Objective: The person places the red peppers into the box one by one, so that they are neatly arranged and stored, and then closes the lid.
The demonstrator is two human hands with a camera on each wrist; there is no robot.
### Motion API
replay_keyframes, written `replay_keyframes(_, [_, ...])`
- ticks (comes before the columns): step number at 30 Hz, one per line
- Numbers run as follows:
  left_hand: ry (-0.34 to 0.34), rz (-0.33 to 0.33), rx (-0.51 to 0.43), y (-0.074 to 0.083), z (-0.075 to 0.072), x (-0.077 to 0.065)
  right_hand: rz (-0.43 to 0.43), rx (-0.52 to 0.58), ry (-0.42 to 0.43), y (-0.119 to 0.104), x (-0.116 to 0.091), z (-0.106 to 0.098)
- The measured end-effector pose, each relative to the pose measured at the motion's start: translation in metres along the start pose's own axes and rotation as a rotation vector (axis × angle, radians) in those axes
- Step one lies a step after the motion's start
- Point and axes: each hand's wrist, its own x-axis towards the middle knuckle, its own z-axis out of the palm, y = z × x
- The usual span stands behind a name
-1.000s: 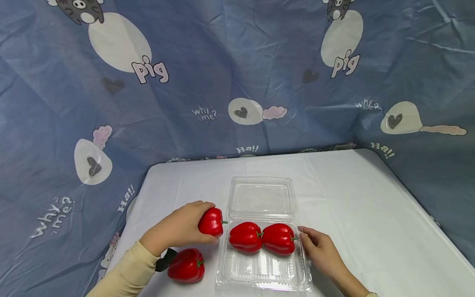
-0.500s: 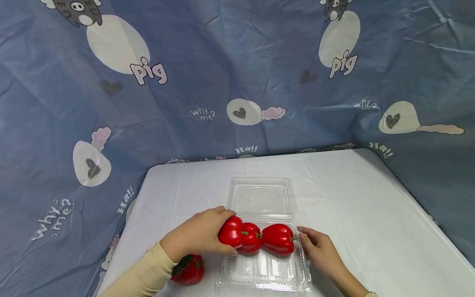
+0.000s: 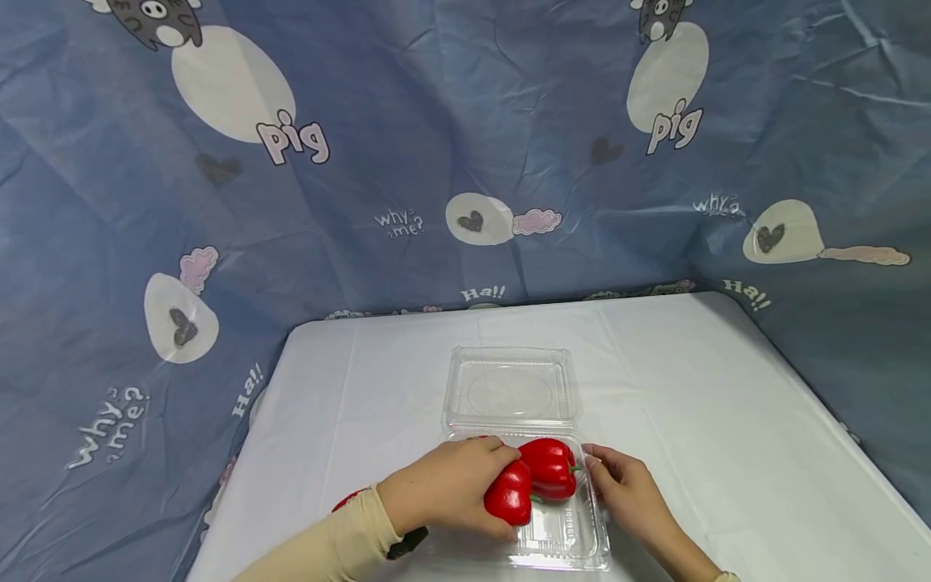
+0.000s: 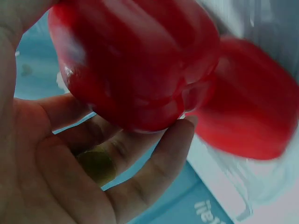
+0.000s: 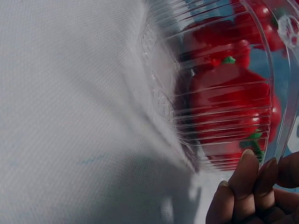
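Observation:
My left hand (image 3: pixel 451 485) grips a red bell pepper (image 3: pixel 509 493) above the near part of an open clear plastic clamshell container (image 3: pixel 563 537). Behind it a second bell pepper (image 3: pixel 549 469) lies on its side at the container's far right, green stem pointing right. Another in the container is almost wholly covered by my left hand. In the left wrist view, fingers curl around the held pepper (image 4: pixel 135 60), with a blurred pepper (image 4: pixel 252 102) beyond. My right hand (image 3: pixel 633 493) holds the container's right rim; the right wrist view shows its fingertips (image 5: pixel 245 175) against the ribbed wall.
The container's lid (image 3: pixel 509 392) lies folded back behind its base. One more red pepper (image 3: pixel 347 499) sits left of the container, mostly hidden by my left sleeve (image 3: pixel 342 533). White cloth (image 3: pixel 676 380) covers the table, and a blue printed curtain (image 3: pixel 407 145) hangs behind.
My left hand has carried its pepper rightward from beside the container to over the base, now covering one of the peppers inside. My right hand has stayed at the right rim.

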Motion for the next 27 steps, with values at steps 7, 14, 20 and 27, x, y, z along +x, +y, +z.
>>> replay_keyframes(7, [-0.013,0.035,0.041,0.017,0.013,0.013,-0.007,0.006,-0.002,0.0,0.0,0.0])
replay_keyframes(14, [-0.004,0.044,0.066,0.029,0.024,0.022,-0.02,-0.001,-0.006,0.001,0.001,-0.002])
replay_keyframes(20, [0.009,0.055,0.115,0.032,0.034,0.028,-0.019,0.002,-0.012,0.001,0.002,-0.002])
replay_keyframes(27, [0.032,0.071,0.149,0.033,0.043,0.033,-0.019,0.007,-0.012,0.001,0.002,-0.002])
